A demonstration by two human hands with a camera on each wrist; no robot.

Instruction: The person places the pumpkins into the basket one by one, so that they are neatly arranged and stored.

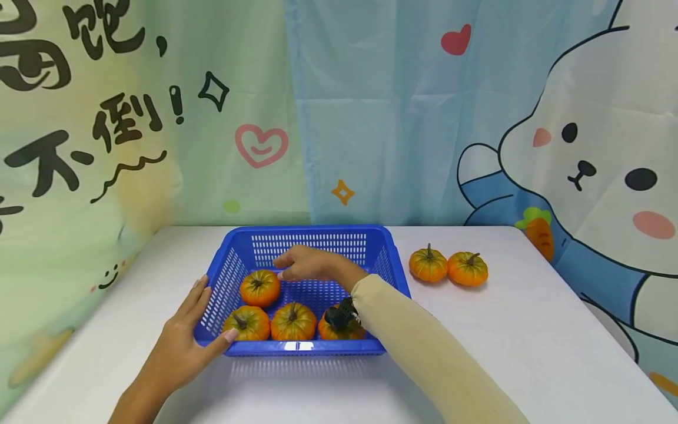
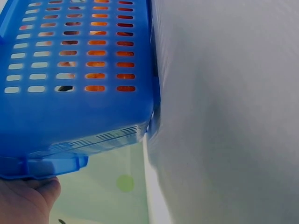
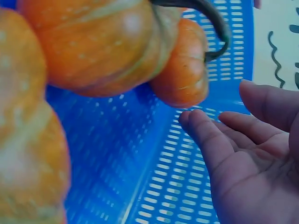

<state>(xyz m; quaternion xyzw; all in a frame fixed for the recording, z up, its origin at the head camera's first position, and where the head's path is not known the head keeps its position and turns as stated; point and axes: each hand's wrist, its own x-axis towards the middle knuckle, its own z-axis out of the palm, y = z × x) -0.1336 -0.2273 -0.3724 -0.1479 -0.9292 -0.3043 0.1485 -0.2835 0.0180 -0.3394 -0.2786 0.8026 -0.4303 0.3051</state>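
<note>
A blue plastic basket [image 1: 307,348] stands on the table with several small orange pumpkins inside. Three line its front side: one at the left [image 1: 246,325], a middle pumpkin [image 1: 293,324] and a right pumpkin [image 1: 346,333], partly hidden by my wrist camera. Behind them, at the left, sits another pumpkin [image 1: 260,288]. My right hand [image 1: 304,263] reaches into the basket, bare fingers extended beside that rear pumpkin. In the right wrist view the palm [image 3: 252,172] holds nothing. My left hand [image 1: 182,344] rests against the basket's front left corner, fingers along the left side, thumb at the front rim.
Two more pumpkins lie side by side on the table right of the basket, a left one [image 1: 428,264] and a right one [image 1: 468,269]. The white table [image 1: 508,330] ends at a printed curtain [image 1: 371,118] behind it.
</note>
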